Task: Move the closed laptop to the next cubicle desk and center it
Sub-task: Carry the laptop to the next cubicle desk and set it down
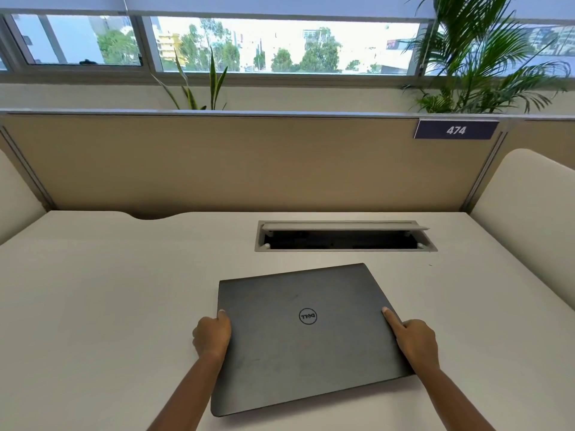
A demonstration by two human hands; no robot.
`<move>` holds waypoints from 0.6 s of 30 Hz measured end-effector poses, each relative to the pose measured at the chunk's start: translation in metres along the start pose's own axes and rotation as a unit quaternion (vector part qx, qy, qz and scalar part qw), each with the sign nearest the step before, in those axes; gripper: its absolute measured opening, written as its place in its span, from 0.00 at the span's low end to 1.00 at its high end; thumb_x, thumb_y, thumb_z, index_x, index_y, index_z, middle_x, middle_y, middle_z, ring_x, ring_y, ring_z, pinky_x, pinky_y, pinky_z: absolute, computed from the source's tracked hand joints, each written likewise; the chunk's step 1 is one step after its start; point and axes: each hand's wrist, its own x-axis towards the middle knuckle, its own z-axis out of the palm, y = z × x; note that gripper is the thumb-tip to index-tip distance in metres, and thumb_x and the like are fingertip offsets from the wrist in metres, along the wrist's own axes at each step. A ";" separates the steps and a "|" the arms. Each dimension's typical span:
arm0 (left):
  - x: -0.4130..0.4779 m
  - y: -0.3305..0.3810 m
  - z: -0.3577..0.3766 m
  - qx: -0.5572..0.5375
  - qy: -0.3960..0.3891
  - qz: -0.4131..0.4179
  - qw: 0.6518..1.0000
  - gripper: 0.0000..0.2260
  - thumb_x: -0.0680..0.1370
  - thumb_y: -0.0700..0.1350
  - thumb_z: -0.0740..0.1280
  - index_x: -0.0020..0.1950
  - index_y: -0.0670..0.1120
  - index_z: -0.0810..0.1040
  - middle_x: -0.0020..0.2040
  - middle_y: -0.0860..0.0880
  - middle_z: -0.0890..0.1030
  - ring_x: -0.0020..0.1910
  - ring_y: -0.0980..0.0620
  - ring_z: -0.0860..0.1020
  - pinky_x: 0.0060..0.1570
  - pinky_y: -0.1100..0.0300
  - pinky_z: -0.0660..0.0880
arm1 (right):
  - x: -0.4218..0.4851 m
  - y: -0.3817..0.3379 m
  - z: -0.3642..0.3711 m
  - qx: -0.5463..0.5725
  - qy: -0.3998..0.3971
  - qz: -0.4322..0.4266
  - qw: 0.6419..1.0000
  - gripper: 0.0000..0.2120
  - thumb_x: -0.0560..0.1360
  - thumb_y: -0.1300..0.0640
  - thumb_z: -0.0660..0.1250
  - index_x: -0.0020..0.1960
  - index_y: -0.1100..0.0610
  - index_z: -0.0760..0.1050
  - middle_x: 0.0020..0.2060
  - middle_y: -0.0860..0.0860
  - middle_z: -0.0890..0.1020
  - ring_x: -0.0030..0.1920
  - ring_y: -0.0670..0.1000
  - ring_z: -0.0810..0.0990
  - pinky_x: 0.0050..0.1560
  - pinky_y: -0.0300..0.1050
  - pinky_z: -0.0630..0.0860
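Note:
A closed dark grey laptop (305,334) with a round logo on its lid is over the white desk (109,290), near the front and slightly right of the middle, turned a little counter-clockwise. My left hand (212,335) grips its left edge, thumb on the lid. My right hand (413,339) holds its right edge, with one finger stretched along the lid. Whether the laptop rests on the desk or is slightly lifted cannot be told.
An open cable hatch (345,236) sits in the desk behind the laptop. A beige partition (249,163) with a "474" sign (455,130) closes the back. White side dividers (529,213) flank the desk. Plants (476,57) and windows stand beyond.

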 end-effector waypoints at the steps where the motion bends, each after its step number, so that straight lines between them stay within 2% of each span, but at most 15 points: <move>1: 0.001 0.001 0.001 0.002 0.000 0.003 1.000 0.20 0.80 0.45 0.59 0.61 0.28 0.73 0.61 0.29 0.75 0.62 0.32 0.72 0.65 0.43 0.70 | 0.002 -0.001 0.000 0.000 -0.001 0.002 1.000 0.31 0.73 0.42 0.65 0.23 0.55 0.52 0.20 0.51 0.61 0.24 0.53 0.62 0.26 0.44 0.57; 15: 0.016 0.013 0.015 0.031 0.021 0.025 0.999 0.20 0.81 0.45 0.58 0.58 0.28 0.74 0.59 0.29 0.77 0.62 0.33 0.72 0.64 0.45 0.69 | 0.019 -0.012 0.007 0.006 0.008 0.018 1.000 0.30 0.73 0.41 0.64 0.25 0.57 0.55 0.23 0.53 0.64 0.26 0.54 0.65 0.28 0.45 0.60; 17: 0.016 0.012 0.015 0.034 0.019 0.028 0.999 0.19 0.81 0.45 0.57 0.58 0.28 0.74 0.59 0.29 0.77 0.62 0.33 0.72 0.64 0.46 0.69 | 0.019 -0.011 0.007 0.032 0.008 0.018 0.999 0.24 0.73 0.42 0.66 0.30 0.59 0.62 0.27 0.52 0.67 0.31 0.55 0.68 0.32 0.46 0.64; 18: 0.016 0.012 0.015 0.035 0.018 0.028 0.999 0.19 0.81 0.45 0.57 0.59 0.28 0.74 0.59 0.29 0.76 0.62 0.33 0.72 0.64 0.46 0.69 | 0.018 -0.011 0.006 0.047 0.008 0.022 0.999 0.22 0.73 0.43 0.67 0.37 0.60 0.65 0.29 0.52 0.68 0.35 0.56 0.70 0.36 0.47 0.66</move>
